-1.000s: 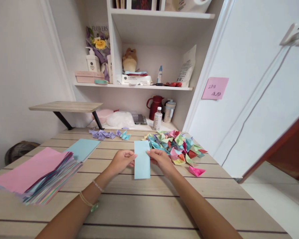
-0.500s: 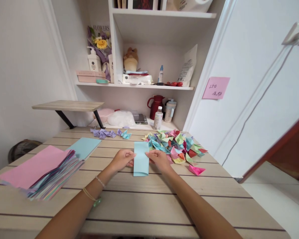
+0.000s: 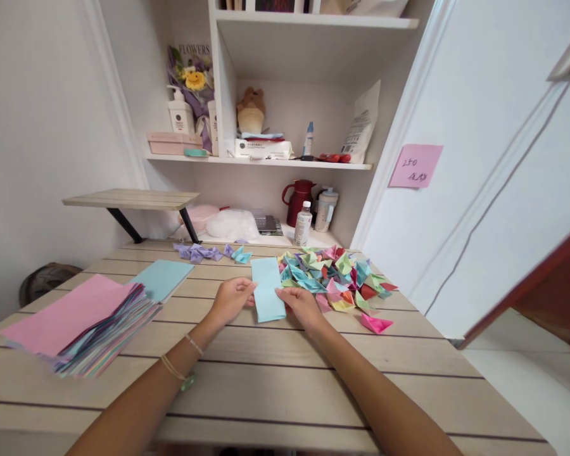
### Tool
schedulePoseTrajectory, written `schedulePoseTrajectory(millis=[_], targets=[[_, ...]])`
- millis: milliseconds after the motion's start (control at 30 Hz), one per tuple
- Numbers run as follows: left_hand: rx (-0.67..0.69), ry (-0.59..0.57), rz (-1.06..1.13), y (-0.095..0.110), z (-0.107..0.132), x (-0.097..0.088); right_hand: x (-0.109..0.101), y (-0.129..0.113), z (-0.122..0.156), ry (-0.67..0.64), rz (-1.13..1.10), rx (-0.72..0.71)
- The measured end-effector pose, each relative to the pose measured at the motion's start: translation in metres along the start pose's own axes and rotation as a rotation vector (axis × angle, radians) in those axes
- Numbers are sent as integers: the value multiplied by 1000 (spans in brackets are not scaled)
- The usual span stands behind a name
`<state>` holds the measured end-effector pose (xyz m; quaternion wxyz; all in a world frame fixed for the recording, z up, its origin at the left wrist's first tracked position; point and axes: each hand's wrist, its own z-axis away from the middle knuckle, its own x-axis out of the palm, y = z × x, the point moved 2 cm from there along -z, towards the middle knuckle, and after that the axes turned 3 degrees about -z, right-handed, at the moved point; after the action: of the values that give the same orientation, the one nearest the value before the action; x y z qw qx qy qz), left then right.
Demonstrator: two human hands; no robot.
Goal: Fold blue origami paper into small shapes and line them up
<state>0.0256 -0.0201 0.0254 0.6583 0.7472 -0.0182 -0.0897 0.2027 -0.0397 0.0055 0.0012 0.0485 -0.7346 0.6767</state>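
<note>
The left hand (image 3: 234, 299) and right hand (image 3: 303, 306) pinch opposite sides of one light-blue paper strip (image 3: 267, 290), centre. Two paper stacks (image 3: 76, 313) lie left; one magenta paper boat (image 3: 376, 323) sits right, near a folded-paper heap (image 3: 335, 277) I can't count. Slatted wooden table (image 3: 247, 392); white shelves (image 3: 261, 163) beyond; one pink note (image 3: 415, 166), far right.

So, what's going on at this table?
Someone's bare hands are holding a narrow piece of light blue paper over the wooden table: the left hand pinches one side edge, the right hand the other. Off to the left lies a thick stack of coloured paper topped with pink. Beyond the right hand sits a heap of folded paper shapes in many colours.
</note>
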Motion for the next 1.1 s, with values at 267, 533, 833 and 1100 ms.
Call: schedulePoseTrajectory(millis=[267, 533, 833, 1100], targets=[[34, 15, 22, 8, 3, 2, 2, -20, 9, 165, 517, -361], [44, 27, 37, 11, 5, 3, 5, -23, 13, 161, 551, -411], [32, 22, 27, 13, 6, 4, 2, -24, 10, 144, 560, -372], [6, -22, 81, 10, 5, 7, -4, -27, 8, 76, 475, -362]])
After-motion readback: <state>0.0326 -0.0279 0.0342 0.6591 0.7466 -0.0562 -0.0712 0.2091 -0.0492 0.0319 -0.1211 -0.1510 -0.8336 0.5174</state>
